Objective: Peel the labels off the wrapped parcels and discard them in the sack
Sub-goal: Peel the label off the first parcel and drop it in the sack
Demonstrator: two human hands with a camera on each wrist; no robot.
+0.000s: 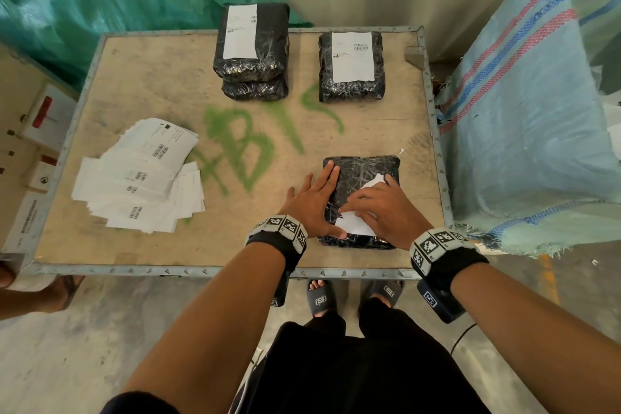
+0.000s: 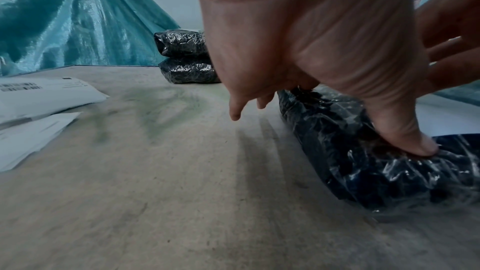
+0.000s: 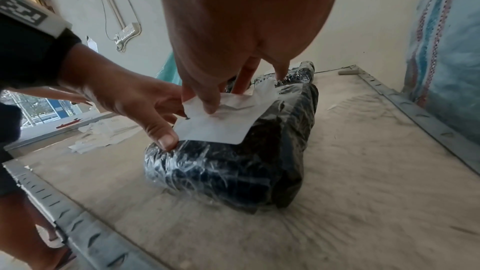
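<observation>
While hand-held, label (image 3: 215, 128) atop parcel (image 3: 233, 163)

I see near parcel (image 1: 361, 202) at table (image 1: 168, 245) front right; two stacked parcels (image 1: 252, 50) far centre, single parcel (image 1: 351, 67) right of them; loose labels (image 1: 141, 178) left; sack (image 1: 524, 131) beside table's right edge.

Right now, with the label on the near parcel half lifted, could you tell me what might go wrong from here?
1. The label looks creased under the right hand, so it may tear and leave paper on the near parcel.
2. The left hand presses only the parcel's left edge, so the parcel might lift or slide as the label is pulled.
3. The loose pile of peeled labels lies on the table, not in the sack, and could scatter.
</observation>
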